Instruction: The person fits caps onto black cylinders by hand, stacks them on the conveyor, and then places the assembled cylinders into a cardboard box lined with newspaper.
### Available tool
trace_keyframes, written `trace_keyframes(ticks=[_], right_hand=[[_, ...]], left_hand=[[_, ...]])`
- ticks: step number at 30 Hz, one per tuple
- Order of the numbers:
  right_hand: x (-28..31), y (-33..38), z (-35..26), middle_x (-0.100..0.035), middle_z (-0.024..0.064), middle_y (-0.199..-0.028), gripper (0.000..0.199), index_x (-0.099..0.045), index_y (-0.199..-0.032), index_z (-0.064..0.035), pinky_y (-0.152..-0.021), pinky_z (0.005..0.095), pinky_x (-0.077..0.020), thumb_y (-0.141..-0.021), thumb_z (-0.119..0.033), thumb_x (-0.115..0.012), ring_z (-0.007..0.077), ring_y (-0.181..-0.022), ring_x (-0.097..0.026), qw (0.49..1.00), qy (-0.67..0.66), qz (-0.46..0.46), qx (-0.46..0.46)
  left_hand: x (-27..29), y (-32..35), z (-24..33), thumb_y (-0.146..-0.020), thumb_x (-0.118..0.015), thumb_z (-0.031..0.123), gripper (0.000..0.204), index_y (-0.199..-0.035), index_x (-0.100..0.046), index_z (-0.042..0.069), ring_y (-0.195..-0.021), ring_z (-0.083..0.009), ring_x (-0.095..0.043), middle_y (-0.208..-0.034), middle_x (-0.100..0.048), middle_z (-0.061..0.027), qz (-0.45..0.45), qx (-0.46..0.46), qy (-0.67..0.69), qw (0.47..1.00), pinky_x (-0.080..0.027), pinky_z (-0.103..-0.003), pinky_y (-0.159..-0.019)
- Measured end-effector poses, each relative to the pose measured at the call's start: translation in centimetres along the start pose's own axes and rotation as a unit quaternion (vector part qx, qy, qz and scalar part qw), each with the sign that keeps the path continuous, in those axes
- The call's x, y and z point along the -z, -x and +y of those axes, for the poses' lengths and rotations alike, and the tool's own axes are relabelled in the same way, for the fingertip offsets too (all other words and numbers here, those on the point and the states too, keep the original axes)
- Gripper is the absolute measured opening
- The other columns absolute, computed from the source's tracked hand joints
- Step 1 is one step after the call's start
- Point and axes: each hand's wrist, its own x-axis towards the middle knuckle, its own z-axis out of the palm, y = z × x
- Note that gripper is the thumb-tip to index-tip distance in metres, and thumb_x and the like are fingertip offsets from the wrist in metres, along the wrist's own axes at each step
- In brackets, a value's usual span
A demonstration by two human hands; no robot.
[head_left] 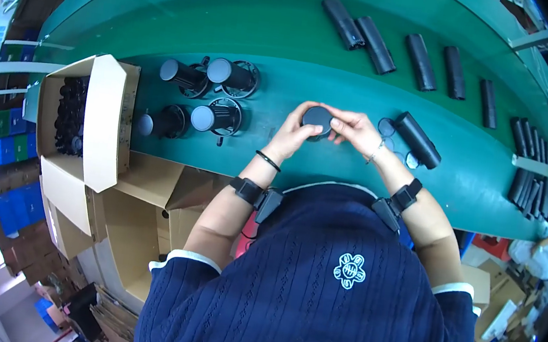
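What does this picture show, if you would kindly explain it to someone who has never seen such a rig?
There is no machine: a person works with bare hands, seen by a fisheye camera worn on the head and looking down, so straight edges bend. The left hand and right hand together hold a dark, round-topped piece. On the green table, four dark cylinders with grey ends sit to the left; a black tube lies to the right beside small discs. More black tubes lie farther back.
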Motion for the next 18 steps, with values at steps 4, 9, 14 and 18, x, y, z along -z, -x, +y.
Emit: trace_keyframes(ticks=[4, 9, 14, 18], right_hand=[[-0.7, -0.4, -0.4, -0.053, 0.0026, -0.108, 0.065, -0.044, -0.139, -0.0155, -0.086, 0.0281, -0.0438, -0.081, -0.024, -0.071, 0.0135, -0.103, -0.051, 0.995, 0.083, -0.034, 0.043], [-0.2, 0.3, 0.3, -0.046, 0.012, -0.132, 0.087, -0.035, -0.142, -0.0065, -0.104, 0.0359, -0.0339, -0.068, -0.021, -0.079, 0.0251, -0.121, -0.045, 0.975, 0.189, -0.081, 0.089], [1.8, -2.7, -1.5, -0.046, 0.0118, -0.134, 0.081, -0.036, -0.141, -0.0072, -0.101, 0.0342, -0.037, -0.072, -0.017, -0.077, 0.022, -0.12, -0.046, 0.993, 0.092, -0.078, 0.008], [3.8, -7.6, -3.6, -0.052, 0.0145, -0.115, 0.075, -0.041, -0.138, -0.0093, -0.096, 0.0352, -0.0397, -0.071, -0.015, -0.075, 0.0289, -0.107, -0.051, 0.909, 0.384, 0.033, 0.157]], left_hand=[[2.1, 0.2, 0.1, -0.076, -0.056, 0.029, 0.042, -0.105, -0.056, -0.001, -0.099, -0.025, -0.056, -0.101, -0.06, -0.0127, 0.015, 0.036, 0.325, 0.945, -0.042, -0.038, -0.096], [2.5, -0.6, 1.7, -0.075, -0.055, 0.043, 0.05, -0.097, -0.057, -0.002, -0.104, -0.0341, -0.05, -0.098, -0.057, -0.018, -0.093, -0.023, 0.457, 0.884, -0.037, -0.046, -0.098], [2.4, -1.3, 1.8, -0.087, -0.047, 0.056, 0.055, -0.115, -0.055, 0.01, -0.113, -0.0279, -0.047, -0.116, -0.055, -0.014, 0.109, 0.04, 0.596, 0.795, -0.033, -0.048, -0.102], [3.5, -0.7, -3.1, -0.09, -0.042, 0.061, 0.062, -0.138, -0.039, 0.021, -0.129, -0.0206, -0.034, -0.139, -0.04, -0.003, 0.12, 0.069, 0.449, 0.883, -0.023, -0.044, -0.107]])
